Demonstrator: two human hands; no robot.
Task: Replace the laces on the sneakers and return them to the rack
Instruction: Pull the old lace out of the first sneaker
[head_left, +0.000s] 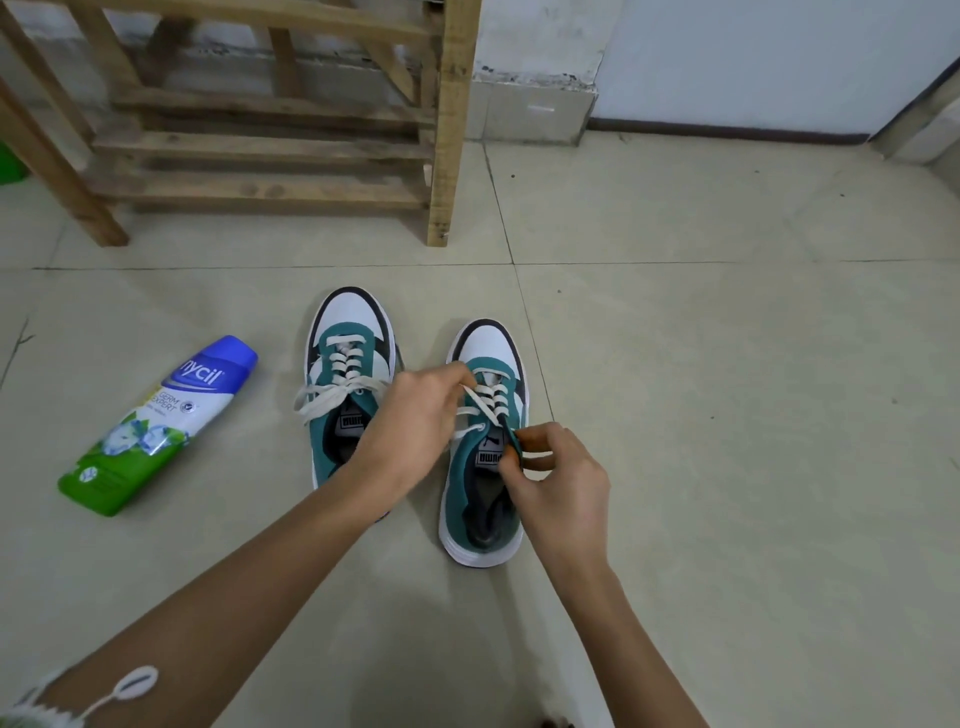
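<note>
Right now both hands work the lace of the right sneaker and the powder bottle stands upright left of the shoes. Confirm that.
Wrong on one point: the bottle lies on its side, not upright; the head view shows it. The left hand and right hand do pinch the lace of the right sneaker.

Bare floor (727, 441) is left open from one to five o'clock of the right sneaker (457, 499). At nine o'clock of the left sneaker (345, 312) passage is narrowed by a lying bottle (156, 426), and at twelve o'clock it is closed by the wooden rack (447, 156). The gap between the sneakers is crossed by the left hand (410, 421), by which a lace (488, 405) is held.
</note>
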